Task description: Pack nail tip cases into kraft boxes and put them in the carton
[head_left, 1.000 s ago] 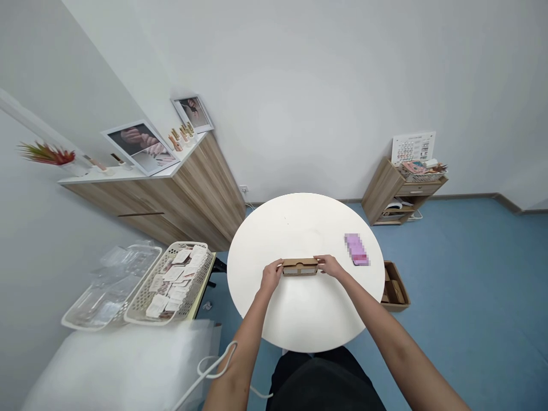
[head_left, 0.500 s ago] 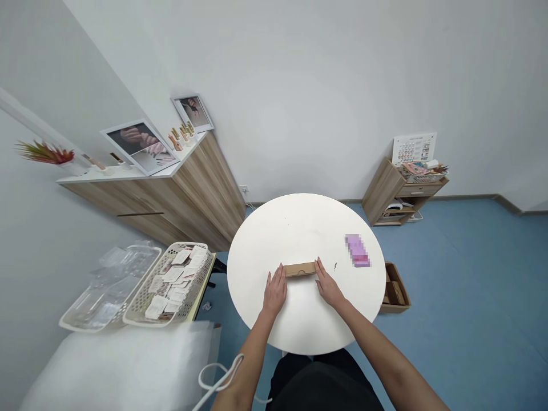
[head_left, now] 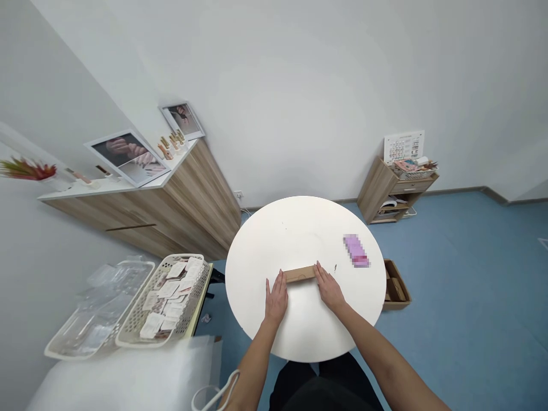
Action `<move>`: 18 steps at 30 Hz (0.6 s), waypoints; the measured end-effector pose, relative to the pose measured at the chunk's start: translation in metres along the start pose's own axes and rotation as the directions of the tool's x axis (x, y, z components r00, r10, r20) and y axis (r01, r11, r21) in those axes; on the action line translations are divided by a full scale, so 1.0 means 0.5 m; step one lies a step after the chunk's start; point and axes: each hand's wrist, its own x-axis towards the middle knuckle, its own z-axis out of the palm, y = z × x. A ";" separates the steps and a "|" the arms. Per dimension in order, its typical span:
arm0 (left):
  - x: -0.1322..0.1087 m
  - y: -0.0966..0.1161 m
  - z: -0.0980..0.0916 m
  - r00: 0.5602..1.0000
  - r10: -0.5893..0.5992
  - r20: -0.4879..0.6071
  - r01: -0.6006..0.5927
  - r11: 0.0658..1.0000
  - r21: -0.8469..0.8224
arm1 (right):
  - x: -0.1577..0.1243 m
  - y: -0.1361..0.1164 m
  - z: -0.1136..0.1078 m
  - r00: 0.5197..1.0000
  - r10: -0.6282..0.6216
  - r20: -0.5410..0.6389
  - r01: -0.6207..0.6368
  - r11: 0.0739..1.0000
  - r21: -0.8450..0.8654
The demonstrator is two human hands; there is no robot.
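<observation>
Two open palms, your left hand point(head_left: 276, 299) and right hand point(head_left: 329, 287), flank a cardboard box point(head_left: 300, 274) on the table point(head_left: 299, 228) — bracing its ends, not closing around it.

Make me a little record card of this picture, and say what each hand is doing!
Left hand: touching the left end of the box
Right hand: touching the right end of the box
Box: brown cardboard box, lying on the table
Table: round white table
Also on table: blurred pink packet
Nearby: white basket of paper cards, open cardboard carton on the floor
</observation>
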 end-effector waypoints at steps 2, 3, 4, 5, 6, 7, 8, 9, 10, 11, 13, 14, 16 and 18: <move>0.011 -0.006 0.002 1.000 0.004 0.010 -0.004 1.000 -0.017 | 0.006 -0.007 -0.003 1.000 0.018 0.005 -0.018 1.000 0.012; 0.018 -0.010 0.002 1.000 0.009 0.017 -0.009 0.999 -0.032 | 0.009 -0.012 -0.008 0.999 0.031 0.009 -0.031 0.999 0.027; 0.027 -0.014 0.001 1.000 0.015 0.024 -0.014 0.999 -0.053 | 0.013 -0.019 -0.014 0.999 0.049 0.016 -0.049 0.998 0.047; 0.037 -0.019 -0.001 0.999 0.019 0.031 -0.017 0.997 -0.080 | 0.017 -0.027 -0.022 0.997 0.072 0.030 -0.074 0.995 0.068; 0.047 -0.024 -0.003 0.999 0.020 0.039 -0.016 0.993 -0.114 | 0.022 -0.035 -0.031 0.994 0.100 0.052 -0.104 0.991 0.086; 0.058 -0.028 -0.007 0.999 0.017 0.052 -0.009 0.989 -0.151 | 0.027 -0.044 -0.041 0.989 0.126 0.076 -0.133 0.986 0.098; 0.069 -0.032 -0.012 0.997 0.012 0.072 0.001 0.983 -0.184 | 0.031 -0.053 -0.053 0.984 0.150 0.099 -0.160 0.982 0.103; 0.078 -0.034 -0.018 0.995 0.012 0.100 0.009 0.977 -0.211 | 0.035 -0.060 -0.065 0.978 0.169 0.119 -0.181 0.978 0.100; 0.086 -0.035 -0.024 0.991 0.020 0.132 0.011 0.973 -0.231 | 0.038 -0.066 -0.078 0.975 0.181 0.126 -0.193 0.977 0.090; 0.093 -0.033 -0.031 0.986 0.037 0.162 0.004 0.969 -0.246 | 0.038 -0.071 -0.090 0.972 0.195 0.131 -0.206 0.975 0.079; 0.099 -0.021 -0.043 0.979 0.086 0.187 -0.033 0.962 -0.269 | 0.030 -0.071 -0.113 0.963 0.230 0.142 -0.240 0.969 0.056; 0.100 -0.010 -0.048 0.978 0.110 0.178 -0.056 0.958 -0.280 | 0.021 -0.066 -0.123 0.957 0.247 0.148 -0.257 0.965 0.049; 0.100 0.022 -0.057 0.979 0.148 0.140 -0.101 0.951 -0.294 | -0.009 -0.048 -0.143 0.953 0.264 0.149 -0.274 0.961 0.045; 0.099 0.069 -0.064 0.976 0.191 0.100 -0.154 0.941 -0.300 | -0.051 -0.020 -0.163 0.957 0.262 0.120 -0.271 0.961 0.058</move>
